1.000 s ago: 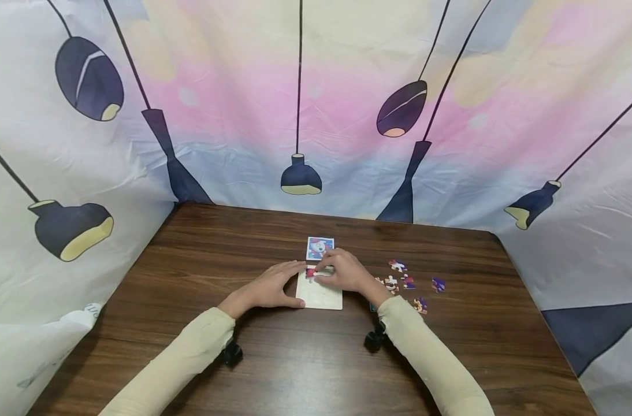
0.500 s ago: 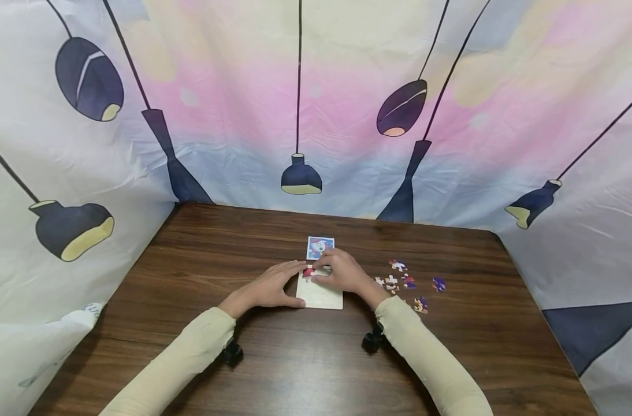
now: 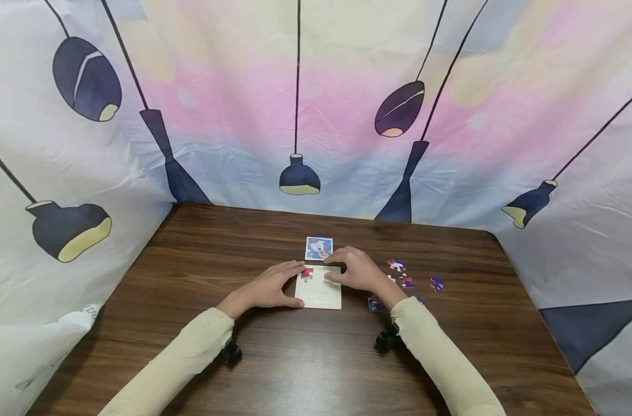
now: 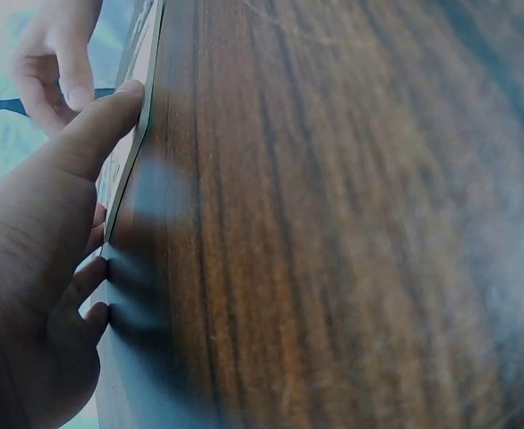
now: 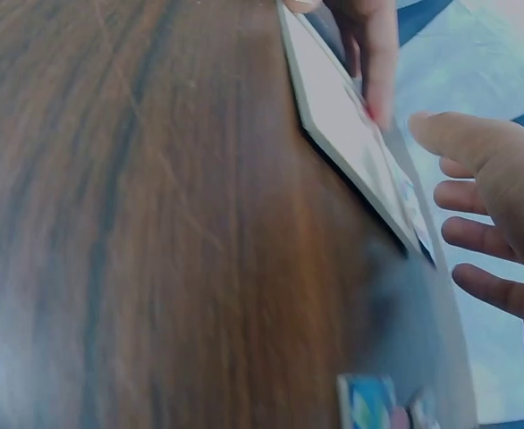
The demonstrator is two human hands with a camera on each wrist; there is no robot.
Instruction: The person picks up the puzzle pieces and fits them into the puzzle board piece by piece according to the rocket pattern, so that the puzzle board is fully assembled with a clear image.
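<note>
Head view: the left hand [image 3: 269,287] touches the white board's [image 3: 318,297] left edge, thumb and fingers apart; the right hand [image 3: 356,268], its thumb and fingertips apart, hovers near the red puzzle piece [image 3: 306,274] lying at its upper left.

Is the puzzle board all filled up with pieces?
No, the pale puzzle board shows only a small reddish puzzle patch near its far left corner, and most of its visible surface is bare.

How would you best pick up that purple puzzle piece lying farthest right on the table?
Probably from above with the right hand, pinching opposite edges of the purple puzzle piece: it lies flat on the table, apart from the other loose pieces, so its rim looks free all round.
</note>
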